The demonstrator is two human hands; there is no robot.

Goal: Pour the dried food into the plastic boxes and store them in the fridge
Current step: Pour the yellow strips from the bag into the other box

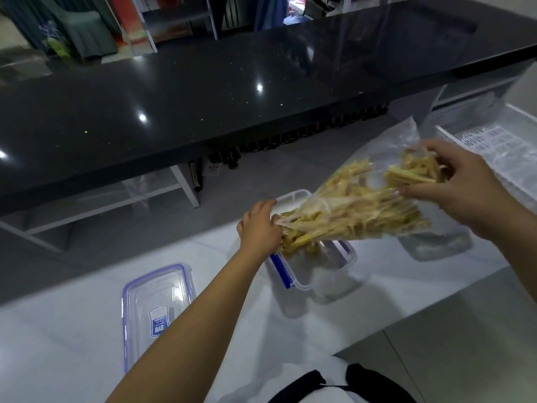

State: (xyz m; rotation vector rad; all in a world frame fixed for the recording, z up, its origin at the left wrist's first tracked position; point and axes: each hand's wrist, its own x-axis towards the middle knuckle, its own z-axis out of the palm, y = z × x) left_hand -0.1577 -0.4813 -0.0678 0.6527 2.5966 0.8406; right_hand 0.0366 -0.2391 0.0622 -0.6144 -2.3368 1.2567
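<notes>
So the clear plastic bag (363, 199) of dried food (343, 210), pale yellow strips, is held tilted over the open plastic box (316, 263), mouth end down. The box is set on the white counter (87, 315) and is taken as the landmark here. The bag's mouth is pinched shut-ish by the left hand (261, 225), its grip clenched around the bunched plastic right at the box's left rim, with some strips already poking down into the box. The upper end of the bag is grasped by the right hand (462, 187), fingers wrapped around plastic and strips together, up and to the right of the box.

A blue clip flap is seen on the box's near-left edge. The lid (157, 309), clear with a blue seal and a blue label, is laid flat on the counter to the left of the box, well apart from it. A second clear container (436, 242) is parked just right of the box, partly hidden under the bag. Beyond the box, a glossy black upper counter (232, 82) is seen running across.
</notes>
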